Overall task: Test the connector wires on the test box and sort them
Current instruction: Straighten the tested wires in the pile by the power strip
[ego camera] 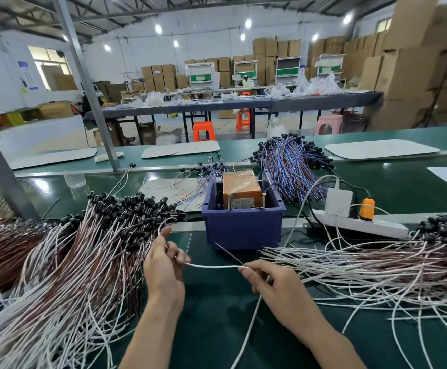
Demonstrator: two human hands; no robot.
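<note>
Held wire: the wire [214, 266] is stretched between both hands, above the green table [217, 323] and in front of the blue bin. Its white length lies almost level, from left to right.
Brown strand: the brown strand [227, 253] leaves the right fingers and points up and to the left. Its tip is near the front wall of the bin and does not touch it.
Left hand: the left hand [165, 265] pinches the white length between thumb and curled fingers. A loop of wire rises above the thumb.
Right hand: the right hand [273, 283] pinches the other end with thumb and forefinger, and the other fingers are curled. A white tail runs down toward the near edge.
Test box: the orange test box [241, 187] sits inside the blue bin [243, 230], behind the hands, with two brass posts upright at its front.
Left side: the left heap [83, 262] of white and brown wires lies just beside the left hand, black plugs on the far side.
Right side: the right heap [376, 267] spreads close to the right hand, its loose ends pointing left.
Behind: the far heap [291, 166] of blue wires lies behind the bin. A power strip [358, 223] lies to the right of the bin.
Open room: bare green surface is only between the two forearms and up to the bin.
</note>
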